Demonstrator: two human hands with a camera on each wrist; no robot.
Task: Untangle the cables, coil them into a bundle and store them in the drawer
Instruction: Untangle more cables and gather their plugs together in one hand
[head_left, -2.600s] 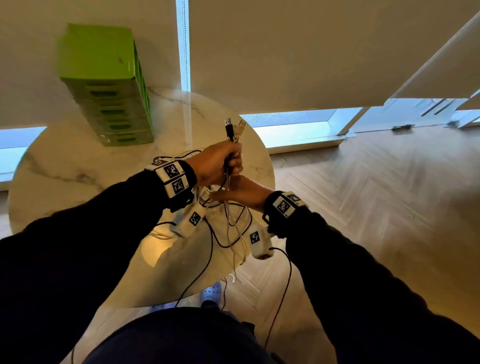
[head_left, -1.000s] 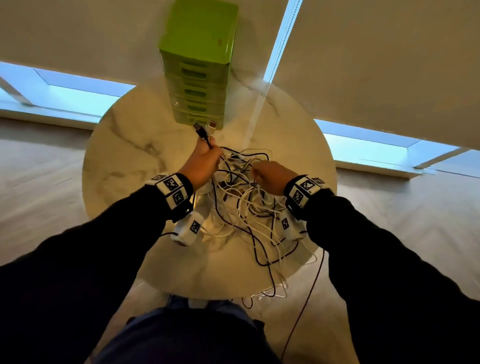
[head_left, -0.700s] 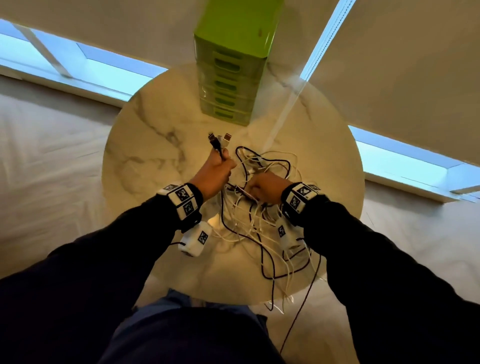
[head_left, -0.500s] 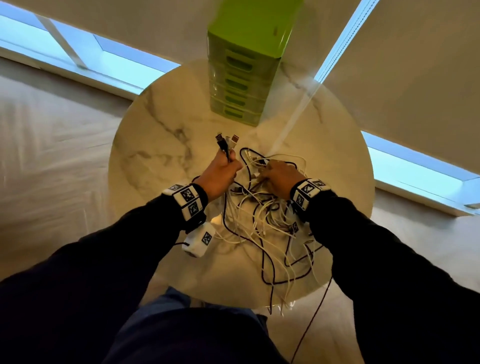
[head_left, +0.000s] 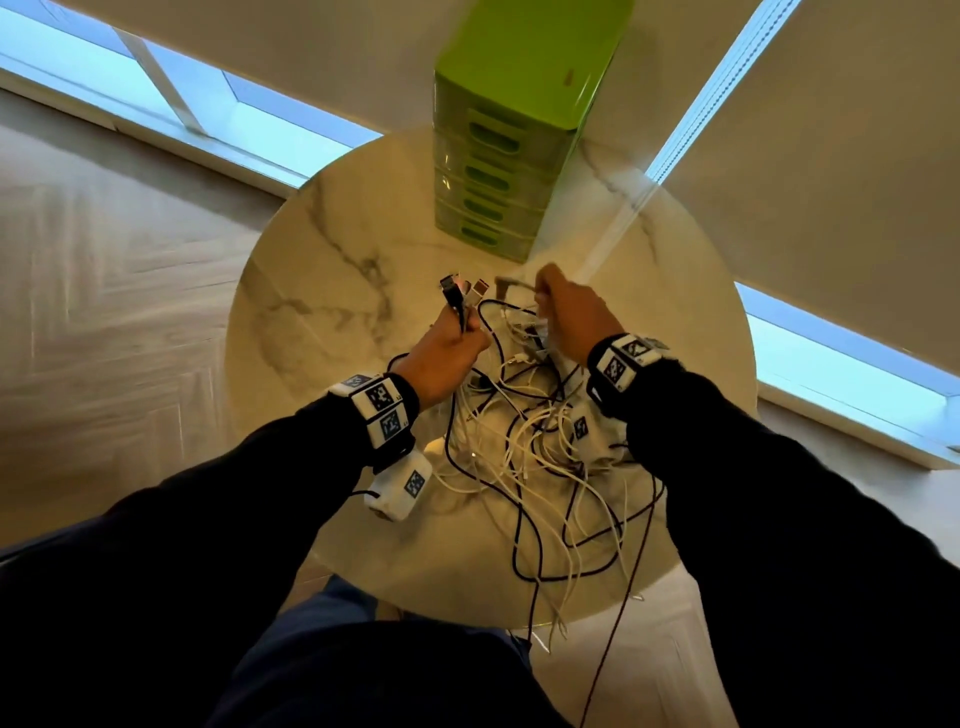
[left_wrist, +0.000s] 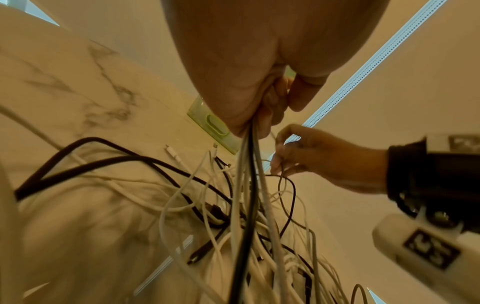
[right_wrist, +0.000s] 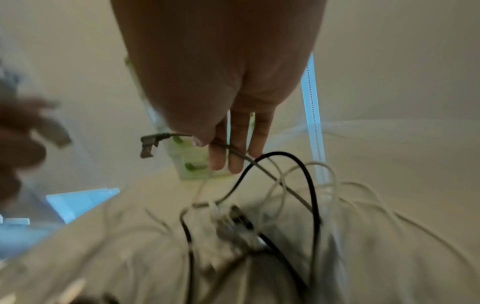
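A tangle of black and white cables (head_left: 524, 447) lies on the near right part of the round marble table (head_left: 322, 322), between the person's two forearms, with several strands trailing over the table's near edge toward the floor. The left hand (head_left: 447, 353) is closed in a fist round a few cable ends, and their plugs (head_left: 460, 293) stick up above the knuckles; from the left wrist view the gripped strands (left_wrist: 246, 185) run straight down from the fist into the pile. The right hand (head_left: 571, 317) is lifted just above the heap and pinches a thin grey cable (right_wrist: 233, 152) between thumb and forefinger, its angled connector (right_wrist: 149, 145) hanging free to the left while the other fingers stay extended. Beyond the hands, at the far side of the table, stands the green drawer unit (head_left: 498, 171), a stack of shut drawers with oval handle slots; a small reddish label sits on its top, too small to read. The only other markings are the black-and-white square codes on the wrist bands (head_left: 384, 410) and on the white camera housings below them, carrying no legible words. The left half of the tabletop is bare marble up to its rim, and open surface lies between the heap and the drawers. Pale herringbone wood floor (head_left: 104, 312) surrounds the table, and lowered window blinds (head_left: 831, 156) hang close behind it.
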